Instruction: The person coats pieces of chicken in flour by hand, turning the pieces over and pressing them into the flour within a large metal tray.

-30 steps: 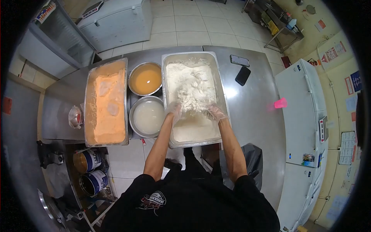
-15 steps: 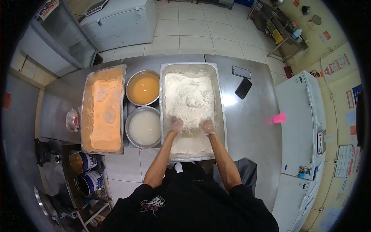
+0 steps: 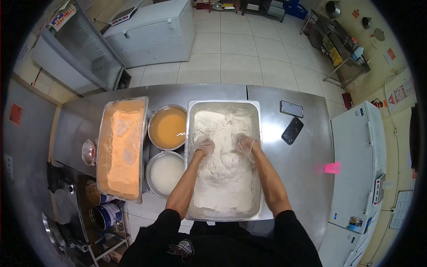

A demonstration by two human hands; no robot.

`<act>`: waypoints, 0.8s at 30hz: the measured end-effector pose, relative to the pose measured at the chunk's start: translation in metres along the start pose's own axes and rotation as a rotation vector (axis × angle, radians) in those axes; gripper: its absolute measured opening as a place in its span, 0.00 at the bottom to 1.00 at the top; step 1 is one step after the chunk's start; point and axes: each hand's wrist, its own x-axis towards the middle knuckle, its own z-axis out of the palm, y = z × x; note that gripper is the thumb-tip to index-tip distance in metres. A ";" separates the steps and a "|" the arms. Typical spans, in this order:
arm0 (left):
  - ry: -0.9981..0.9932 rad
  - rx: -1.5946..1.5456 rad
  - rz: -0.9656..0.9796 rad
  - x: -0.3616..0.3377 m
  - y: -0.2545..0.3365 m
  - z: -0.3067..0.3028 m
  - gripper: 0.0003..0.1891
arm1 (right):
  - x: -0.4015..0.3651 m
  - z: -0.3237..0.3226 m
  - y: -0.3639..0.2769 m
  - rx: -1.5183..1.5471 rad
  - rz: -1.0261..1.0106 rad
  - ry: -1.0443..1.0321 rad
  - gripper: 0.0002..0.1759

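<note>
A deep metal tray [image 3: 223,215] holds a bed of white flour [image 3: 224,171], heaped and ridged around its middle. My left hand [image 3: 204,144], in a clear plastic glove, is in the flour near the tray's left wall, its fingers curled inward. Opposite it, my right hand [image 3: 245,142], gloved alike, bends its fingers into the flour toward the right wall. Flour partly hides the fingertips of both hands. Whether anything lies beneath the flour cannot be seen.
Left of the tray stand a bowl of orange-brown liquid [image 3: 168,127], a bowl of whitish liquid [image 3: 165,173] and a tray of orange powder [image 3: 100,155]. Two phones [image 3: 292,131] lie to the right, near a pink cup [image 3: 332,167]. A small red-and-white container [image 3: 89,152] sits far left.
Both hands have moved from the near part of the tray to farther up it, over the flour. The flour's surface has shifted, with a heap now nearer me. The camera view has tilted.
</note>
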 end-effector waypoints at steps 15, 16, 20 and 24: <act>-0.107 0.212 0.208 -0.005 0.015 -0.043 0.09 | 0.025 -0.005 -0.006 -0.006 0.022 0.026 0.11; -0.106 0.194 0.167 -0.022 0.022 -0.052 0.09 | 0.012 -0.015 -0.022 -0.102 0.061 0.069 0.11; -0.193 0.245 0.050 -0.060 -0.005 0.018 0.08 | -0.014 0.000 -0.069 -0.233 0.246 0.224 0.12; -0.183 -0.273 -0.290 -0.088 0.004 0.023 0.10 | -0.003 0.026 -0.072 -0.021 0.218 0.144 0.12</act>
